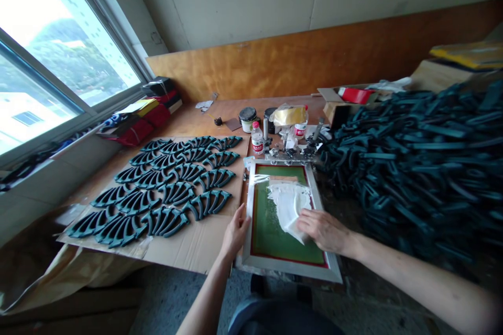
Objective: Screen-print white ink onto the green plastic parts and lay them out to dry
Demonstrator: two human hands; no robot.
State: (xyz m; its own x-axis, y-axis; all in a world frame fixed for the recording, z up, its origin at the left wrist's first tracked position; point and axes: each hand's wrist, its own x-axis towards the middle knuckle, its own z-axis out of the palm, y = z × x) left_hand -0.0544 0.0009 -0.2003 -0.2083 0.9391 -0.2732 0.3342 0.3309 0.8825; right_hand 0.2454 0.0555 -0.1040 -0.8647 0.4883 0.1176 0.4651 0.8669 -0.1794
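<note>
A screen printing frame (pixel 248 230) with a pale metal rim and green mesh lies on the bench in front of me. White ink (pixel 288 193) is smeared over the mesh's upper middle. At the left rim, my left hand (pixel 237 230) is closed with its fingers against the frame's edge. My right hand (pixel 320 227) is over the mesh's right side, its fingers closed on a thin white sheet (pixel 290 222). Whether this sheet is cloth or paper I cannot tell. Metal hinge clamps (pixel 290 153) stand at the frame's far end.
Left of the frame, curved dark green plastic parts (pixel 143 201) lie in rows on cardboard (pixel 176 243). A large heap of similar parts (pixel 408 162) fills the right side. Behind the frame stand a bottle with a pink cap (pixel 257 138) and a tub (pixel 248 119).
</note>
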